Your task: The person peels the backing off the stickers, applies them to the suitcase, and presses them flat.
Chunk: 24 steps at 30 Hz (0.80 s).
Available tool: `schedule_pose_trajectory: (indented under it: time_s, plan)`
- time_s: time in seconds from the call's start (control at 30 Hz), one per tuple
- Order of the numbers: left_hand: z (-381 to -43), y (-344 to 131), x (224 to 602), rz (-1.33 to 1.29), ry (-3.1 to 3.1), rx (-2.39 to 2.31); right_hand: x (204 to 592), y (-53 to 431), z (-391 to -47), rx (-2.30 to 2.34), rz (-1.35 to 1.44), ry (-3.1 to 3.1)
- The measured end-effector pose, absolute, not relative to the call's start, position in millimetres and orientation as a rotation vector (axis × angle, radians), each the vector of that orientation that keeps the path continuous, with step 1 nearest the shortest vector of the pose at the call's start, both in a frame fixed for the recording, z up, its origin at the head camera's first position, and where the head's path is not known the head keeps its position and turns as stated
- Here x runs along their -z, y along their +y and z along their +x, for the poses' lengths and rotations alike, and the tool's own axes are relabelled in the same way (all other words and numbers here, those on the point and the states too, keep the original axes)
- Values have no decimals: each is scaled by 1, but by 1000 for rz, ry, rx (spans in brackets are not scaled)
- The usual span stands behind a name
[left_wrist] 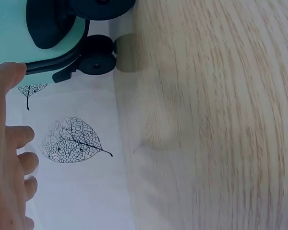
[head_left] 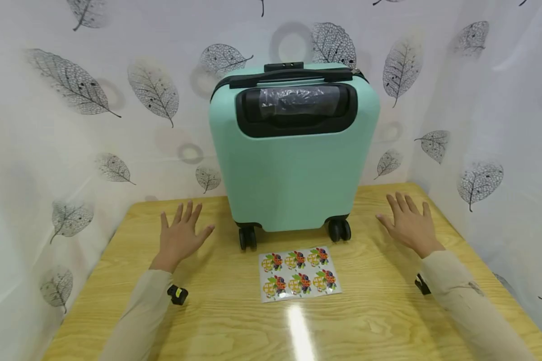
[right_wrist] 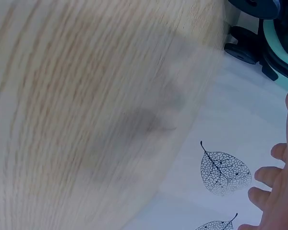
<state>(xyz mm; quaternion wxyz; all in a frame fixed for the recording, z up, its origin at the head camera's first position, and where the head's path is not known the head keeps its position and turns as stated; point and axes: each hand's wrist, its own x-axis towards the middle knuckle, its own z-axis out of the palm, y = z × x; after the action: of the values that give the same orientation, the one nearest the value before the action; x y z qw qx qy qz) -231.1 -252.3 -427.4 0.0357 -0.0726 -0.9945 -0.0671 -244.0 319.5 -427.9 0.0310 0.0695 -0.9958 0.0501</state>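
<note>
A mint-green suitcase [head_left: 293, 175] stands upright on its black wheels at the back of the wooden table. Its black carry handle lies along the top, and plastic film wraps the pull handle in the recess below. In front of it lies a sheet of stickers [head_left: 300, 274] with fruit pictures in two rows. To the left of the suitcase, my left hand [head_left: 180, 240] is spread with fingers straight, holding nothing. On the other side my right hand [head_left: 411, 224] is likewise spread and holds nothing. Both wrist views show a wheel of the suitcase beyond the fingers.
Behind and beside the wooden table [head_left: 226, 326] hangs a white curtain [head_left: 162, 150] printed with grey leaves. It closes off the back and both sides. A black wrist device [head_left: 177, 295] sits at the left sleeve, and a similar one [head_left: 422, 285] at the right.
</note>
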Motion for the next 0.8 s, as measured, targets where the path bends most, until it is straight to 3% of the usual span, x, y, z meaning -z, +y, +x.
schedule_pose_trajectory:
  time_s: [0.8]
  plan:
    - [-198, -239, 424, -327, -3013, 258, 405, 281, -203, -73, 423, -2859]
